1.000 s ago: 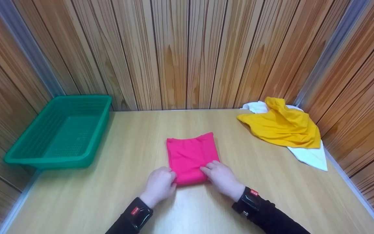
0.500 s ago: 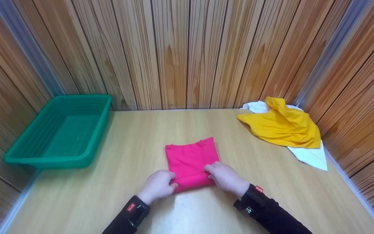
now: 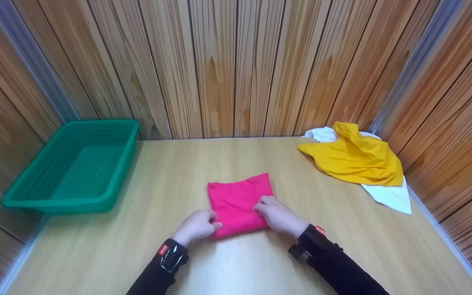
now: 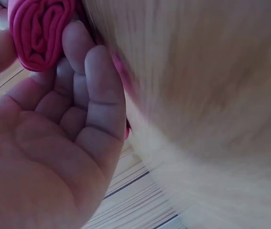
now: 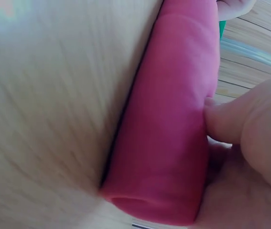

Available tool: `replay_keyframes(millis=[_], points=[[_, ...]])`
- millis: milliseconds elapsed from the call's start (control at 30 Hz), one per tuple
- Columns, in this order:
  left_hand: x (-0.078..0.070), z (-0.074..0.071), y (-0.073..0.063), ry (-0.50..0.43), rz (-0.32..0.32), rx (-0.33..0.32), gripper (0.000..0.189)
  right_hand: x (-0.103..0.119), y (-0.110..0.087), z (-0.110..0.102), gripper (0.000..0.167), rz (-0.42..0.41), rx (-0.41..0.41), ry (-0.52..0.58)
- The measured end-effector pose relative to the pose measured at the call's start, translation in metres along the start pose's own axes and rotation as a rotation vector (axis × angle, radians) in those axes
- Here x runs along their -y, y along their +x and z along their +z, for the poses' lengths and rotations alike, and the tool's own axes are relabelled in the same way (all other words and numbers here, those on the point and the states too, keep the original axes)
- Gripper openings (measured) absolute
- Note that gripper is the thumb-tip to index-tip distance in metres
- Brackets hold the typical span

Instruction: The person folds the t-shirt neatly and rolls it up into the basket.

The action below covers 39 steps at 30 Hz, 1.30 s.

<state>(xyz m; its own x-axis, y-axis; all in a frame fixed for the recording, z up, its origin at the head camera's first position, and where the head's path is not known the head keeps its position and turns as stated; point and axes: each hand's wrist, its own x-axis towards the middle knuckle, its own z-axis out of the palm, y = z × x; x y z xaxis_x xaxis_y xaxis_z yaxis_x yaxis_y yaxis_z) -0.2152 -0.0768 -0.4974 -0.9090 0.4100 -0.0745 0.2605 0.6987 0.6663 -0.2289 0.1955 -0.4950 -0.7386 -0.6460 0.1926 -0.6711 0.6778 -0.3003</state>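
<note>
A bright pink cloth (image 3: 238,205), folded into a square, lies on the table with its near edge rolled up. My left hand (image 3: 197,224) holds the roll's left end. In the left wrist view the spiral layers of that rolled end (image 4: 40,36) show between the thumb and the fingers of my left hand (image 4: 64,129). Toward the right end, my right hand (image 3: 279,215) pinches the roll. The right wrist view has the thumb of my right hand (image 5: 254,129) against the smooth pink roll (image 5: 173,109); its other fingers are mostly hidden.
A green plastic basket (image 3: 111,196) stands at the back left by the wall. At the back right a yellow cloth (image 3: 355,159) lies crumpled over a white cloth (image 3: 389,197). Wood-panelled walls (image 3: 219,69) enclose the light wooden table (image 3: 170,176) on three sides.
The pink cloth has come slightly nearer to me, and its near edge is rolled further. Both hands have shifted a little along with it; the basket and the other cloths stay put.
</note>
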Motion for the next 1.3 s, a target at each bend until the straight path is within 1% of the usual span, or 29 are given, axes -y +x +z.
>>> replay_keyframes(millis=[133, 267, 400, 500, 600, 700, 833, 900, 967, 1033, 1100, 1200, 1267, 1300], points=[[0.002, 0.001, 0.003, -0.006, -0.036, -0.008, 0.028, -0.003, 0.003, 0.003, 0.018, 0.016, 0.005, -0.002], [0.001, 0.002, 0.004, -0.003, -0.046, -0.012, 0.028, -0.003, 0.001, 0.005, 0.020, 0.024, -0.003, -0.038], [-0.001, 0.001, 0.006, -0.004, -0.039, -0.005, 0.029, 0.003, -0.005, 0.005, 0.023, 0.017, -0.044, -0.111], [-0.003, 0.000, 0.007, -0.004, -0.048, 0.008, 0.027, 0.011, -0.012, 0.002, 0.033, -0.008, -0.069, -0.179], [-0.004, -0.001, 0.008, -0.009, -0.060, 0.016, 0.024, 0.021, -0.019, -0.001, 0.050, -0.025, -0.061, -0.253], [-0.003, -0.001, 0.007, -0.004, -0.064, 0.019, 0.023, 0.029, -0.025, -0.001, 0.060, -0.024, -0.036, -0.336], [-0.003, -0.001, 0.006, 0.013, -0.043, 0.008, 0.022, 0.035, -0.027, 0.003, 0.063, -0.019, -0.019, -0.427], [-0.003, -0.001, 0.004, 0.022, -0.028, -0.006, 0.021, 0.036, -0.027, 0.005, 0.063, -0.017, -0.014, -0.448], [-0.002, 0.000, 0.002, 0.043, 0.004, -0.042, 0.020, 0.035, -0.026, 0.006, 0.062, -0.017, -0.011, -0.447], [-0.001, 0.003, -0.001, 0.104, 0.068, -0.112, 0.022, 0.034, -0.026, 0.006, 0.061, -0.013, -0.004, -0.430], [-0.002, 0.007, -0.004, 0.210, 0.159, -0.215, 0.024, 0.033, -0.025, 0.006, 0.059, -0.010, 0.003, -0.409], [-0.004, 0.014, -0.008, 0.418, 0.329, -0.385, 0.022, 0.032, -0.023, 0.006, 0.058, -0.003, 0.007, -0.379], [-0.008, 0.017, -0.012, 0.530, 0.408, -0.459, 0.021, 0.030, -0.022, 0.006, 0.057, -0.004, 0.005, -0.368], [-0.009, 0.018, -0.013, 0.572, 0.435, -0.479, 0.021, 0.030, -0.021, 0.007, 0.058, -0.006, 0.003, -0.364]])
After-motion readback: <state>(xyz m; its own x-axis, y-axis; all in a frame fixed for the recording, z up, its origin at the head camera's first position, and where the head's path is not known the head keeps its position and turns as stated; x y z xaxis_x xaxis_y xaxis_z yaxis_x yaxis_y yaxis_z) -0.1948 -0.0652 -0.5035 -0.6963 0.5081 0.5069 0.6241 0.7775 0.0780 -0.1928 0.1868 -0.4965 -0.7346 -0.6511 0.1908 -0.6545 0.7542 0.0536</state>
